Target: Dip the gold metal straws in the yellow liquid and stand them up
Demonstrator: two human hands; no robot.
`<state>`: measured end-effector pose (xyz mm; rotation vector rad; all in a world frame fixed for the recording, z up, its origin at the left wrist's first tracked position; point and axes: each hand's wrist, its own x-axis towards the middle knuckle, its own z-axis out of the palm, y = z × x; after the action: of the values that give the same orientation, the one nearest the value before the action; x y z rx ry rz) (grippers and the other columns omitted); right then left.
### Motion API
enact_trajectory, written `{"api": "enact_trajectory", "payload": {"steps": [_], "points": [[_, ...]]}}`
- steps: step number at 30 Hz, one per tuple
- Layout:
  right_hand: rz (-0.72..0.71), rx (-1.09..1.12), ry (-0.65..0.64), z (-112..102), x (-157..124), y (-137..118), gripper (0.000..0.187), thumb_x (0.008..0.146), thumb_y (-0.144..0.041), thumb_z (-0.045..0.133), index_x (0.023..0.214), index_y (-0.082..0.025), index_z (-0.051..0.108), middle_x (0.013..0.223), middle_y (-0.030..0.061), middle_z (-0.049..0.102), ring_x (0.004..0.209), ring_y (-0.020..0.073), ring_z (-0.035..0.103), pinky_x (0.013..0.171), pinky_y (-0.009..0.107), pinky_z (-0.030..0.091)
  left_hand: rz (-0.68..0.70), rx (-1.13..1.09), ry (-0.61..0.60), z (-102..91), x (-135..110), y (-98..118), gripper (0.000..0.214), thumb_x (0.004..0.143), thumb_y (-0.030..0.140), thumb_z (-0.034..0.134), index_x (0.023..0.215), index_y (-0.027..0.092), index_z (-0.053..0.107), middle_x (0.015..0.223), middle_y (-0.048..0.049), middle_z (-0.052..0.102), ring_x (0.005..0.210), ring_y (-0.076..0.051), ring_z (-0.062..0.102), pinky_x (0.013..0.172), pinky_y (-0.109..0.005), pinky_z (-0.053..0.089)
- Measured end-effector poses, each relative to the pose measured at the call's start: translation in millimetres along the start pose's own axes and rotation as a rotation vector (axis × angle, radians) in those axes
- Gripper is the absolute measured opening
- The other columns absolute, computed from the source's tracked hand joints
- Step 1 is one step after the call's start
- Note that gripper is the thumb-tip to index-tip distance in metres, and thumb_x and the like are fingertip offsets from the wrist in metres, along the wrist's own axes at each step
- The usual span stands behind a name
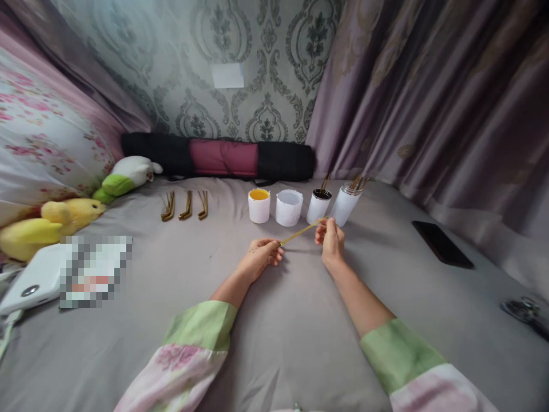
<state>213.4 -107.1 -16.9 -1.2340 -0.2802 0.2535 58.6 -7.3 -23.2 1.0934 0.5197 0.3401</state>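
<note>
A thin golden-brown stick is stretched at a slant between my two hands, above the grey sheet. My left hand pinches its lower left end between thumb and fingers. At the upper right end, my right hand has its fingers closed around it. Behind the hands stand a white cup with yellow contents, a wide white cup, a white cup with dark contents and a taller white jar. Similar sticks poke out of the last two. What exactly the stick is made of cannot be told.
Three small bundles of bent brown sticks lie at the left. A black phone and a dark shiny object are on the right. Plush toys and a white device lie far left. A black-and-maroon roll spans the back.
</note>
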Motion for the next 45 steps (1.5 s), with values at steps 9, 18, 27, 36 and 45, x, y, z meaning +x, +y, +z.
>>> {"api": "enact_trajectory", "payload": {"steps": [9,18,27,36,45], "points": [[0.027,0.043,0.053,-7,7,-14,0.031,0.077,-0.045,0.047,0.075,-0.015,0.056,0.051,-0.0044,0.047,0.035,0.0046,0.040,0.029,0.017,0.027,-0.006,0.004,0.013,2.8,-2,3,0.010,0.077,0.016,0.051,0.082,0.008,0.054,0.065,-0.0083,0.060,0.049,-0.010,0.054,0.042,-0.019,0.039],[0.045,0.003,0.017,-8,8,-18,0.027,0.073,-0.042,0.054,0.072,-0.015,0.055,0.052,-0.0038,0.049,0.036,0.0039,0.040,0.029,0.016,0.027,-0.004,-0.011,0.008,0.8,1,0,0.009,0.077,0.016,0.052,0.081,0.008,0.054,0.063,-0.0083,0.060,0.048,-0.010,0.055,0.042,-0.019,0.039],[0.076,-0.085,-0.016,-8,7,-30,0.021,0.072,-0.036,0.057,0.072,-0.015,0.056,0.054,-0.0027,0.051,0.038,0.0035,0.041,0.030,0.014,0.027,-0.023,-0.035,0.003,1.0,0,3,0.009,0.077,0.016,0.052,0.081,0.008,0.054,0.065,-0.0085,0.060,0.050,-0.010,0.055,0.043,-0.019,0.039],[0.082,-0.168,-0.066,-2,6,-45,0.016,0.075,-0.030,0.054,0.072,-0.014,0.055,0.056,-0.0017,0.052,0.039,0.0034,0.041,0.031,0.014,0.028,-0.038,-0.080,-0.010,0.4,-2,5,0.008,0.079,0.014,0.049,0.081,0.008,0.053,0.066,-0.0087,0.060,0.050,-0.009,0.055,0.044,-0.019,0.039],[0.018,-0.226,-0.098,3,12,-60,0.015,0.078,-0.025,0.050,0.070,-0.014,0.054,0.054,-0.0012,0.052,0.038,0.0040,0.041,0.030,0.014,0.028,-0.064,-0.160,-0.014,-2.3,-4,9,0.011,0.081,0.013,0.045,0.083,0.007,0.054,0.068,-0.0108,0.061,0.050,-0.009,0.054,0.047,-0.020,0.041]]}}
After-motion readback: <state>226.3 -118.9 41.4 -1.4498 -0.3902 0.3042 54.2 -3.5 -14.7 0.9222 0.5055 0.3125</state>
